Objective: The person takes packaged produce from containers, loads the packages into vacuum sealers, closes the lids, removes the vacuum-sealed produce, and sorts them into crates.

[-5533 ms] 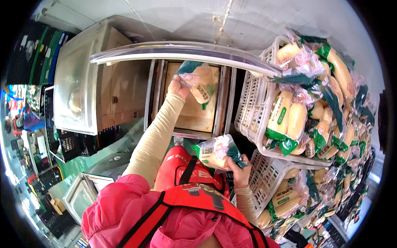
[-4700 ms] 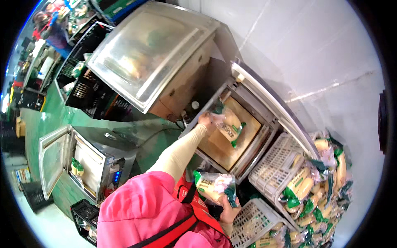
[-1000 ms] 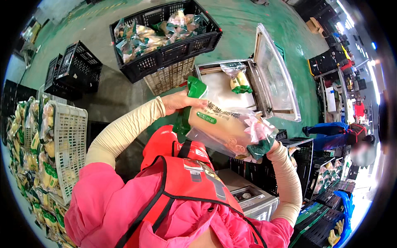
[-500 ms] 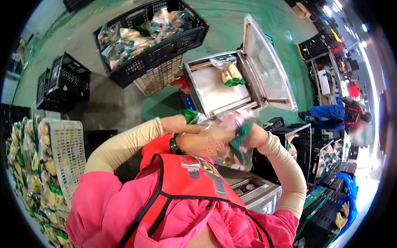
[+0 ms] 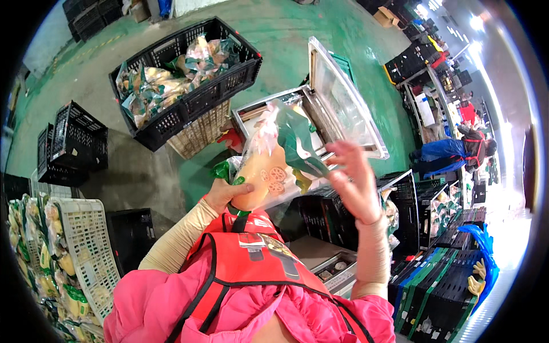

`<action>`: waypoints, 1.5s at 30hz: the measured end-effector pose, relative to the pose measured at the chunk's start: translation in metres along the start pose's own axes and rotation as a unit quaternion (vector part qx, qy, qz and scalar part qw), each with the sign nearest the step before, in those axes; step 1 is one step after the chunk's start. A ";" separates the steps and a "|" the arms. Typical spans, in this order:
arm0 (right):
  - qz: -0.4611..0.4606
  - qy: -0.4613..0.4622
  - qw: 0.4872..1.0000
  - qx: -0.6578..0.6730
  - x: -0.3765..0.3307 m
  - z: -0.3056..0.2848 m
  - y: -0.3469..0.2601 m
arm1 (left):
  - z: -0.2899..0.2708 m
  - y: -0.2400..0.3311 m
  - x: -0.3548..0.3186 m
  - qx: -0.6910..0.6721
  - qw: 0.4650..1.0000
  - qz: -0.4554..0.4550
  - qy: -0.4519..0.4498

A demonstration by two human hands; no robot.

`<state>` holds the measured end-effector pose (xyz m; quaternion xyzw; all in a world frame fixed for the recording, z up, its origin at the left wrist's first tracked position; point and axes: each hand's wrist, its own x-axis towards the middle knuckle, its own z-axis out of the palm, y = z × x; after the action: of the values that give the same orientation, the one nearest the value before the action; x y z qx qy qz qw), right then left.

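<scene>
My left hand (image 5: 227,194) is closed on the lower left side of a clear plastic bag of lotus root (image 5: 257,174), its thumb pressed on the front. The bag has green panels and a print of lotus slices; its loose top stands up and away from me. Also by that hand is a bunched piece of green and clear packaging (image 5: 222,170). My right hand (image 5: 355,183) is raised beside the bag's right side, fingers spread and holding nothing. Behind the bag stands a vacuum sealer with its clear lid (image 5: 346,94) tilted up; the bag hides much of its chamber.
A black crate (image 5: 189,100) of bagged roots rests on a pale crate (image 5: 197,132) at the far left. A white crate (image 5: 86,246) of packed bags is at my left. Black crates (image 5: 437,286) stack up at my right. A person (image 5: 452,151) stands at the far right.
My right hand has come off the bag and opened. The bag has turned more upright and moved left in my left hand, now covering part of the sealer. The whole view has shifted.
</scene>
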<state>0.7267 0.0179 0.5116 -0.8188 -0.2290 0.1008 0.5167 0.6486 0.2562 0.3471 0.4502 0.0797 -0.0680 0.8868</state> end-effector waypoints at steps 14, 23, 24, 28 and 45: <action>-0.124 0.151 0.978 -0.076 0.030 0.031 -0.010 | -0.009 -0.047 0.010 -0.159 0.977 -0.141 -0.035; -0.105 0.095 0.987 -0.078 0.014 0.019 0.008 | 0.016 0.034 0.050 0.010 0.979 0.158 -0.128; -0.113 0.091 0.988 -0.047 0.014 0.017 0.013 | 0.026 0.047 0.053 0.001 0.973 0.168 -0.157; -0.094 0.079 0.992 0.034 0.010 0.015 0.029 | 0.030 0.055 0.057 0.099 0.974 0.141 -0.149; 0.211 0.244 0.913 0.248 0.062 0.043 0.204 | 0.009 -0.071 0.163 -0.079 0.987 -0.060 0.130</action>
<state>0.8191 0.0083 0.3151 -0.6924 0.1145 0.0578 0.7100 0.7946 0.1991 0.2634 0.3783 0.2257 -0.0553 0.8960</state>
